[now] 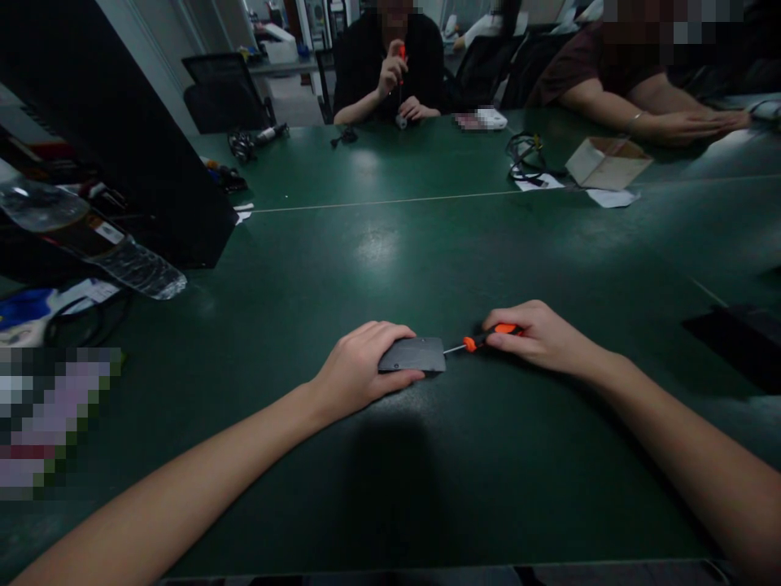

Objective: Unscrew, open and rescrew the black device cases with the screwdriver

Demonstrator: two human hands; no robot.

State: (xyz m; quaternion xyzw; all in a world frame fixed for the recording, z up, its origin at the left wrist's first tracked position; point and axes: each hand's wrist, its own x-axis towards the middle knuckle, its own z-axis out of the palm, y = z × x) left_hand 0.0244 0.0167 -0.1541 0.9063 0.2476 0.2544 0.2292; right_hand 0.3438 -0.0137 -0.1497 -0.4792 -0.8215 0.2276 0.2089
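A flat dark grey rectangular case [412,356] with small screw-like dots lies on the green table [342,268]. My left hand [364,362] grips it from the left, thumb along the near edge and fingers along the far one. In my right hand [530,335] is a screwdriver [497,332] with an orange and black handle. Its thin metal shaft points left, and the tip meets the right end of the case. Whether the tip sits in a seam there I cannot tell.
A plastic bottle [131,259] and a black panel [176,163] stand at left. Across the table, a person [357,73] holds another screwdriver. A small box [608,163] and black cables [525,155] lie at the far right; a dark object [741,346] is nearer right.
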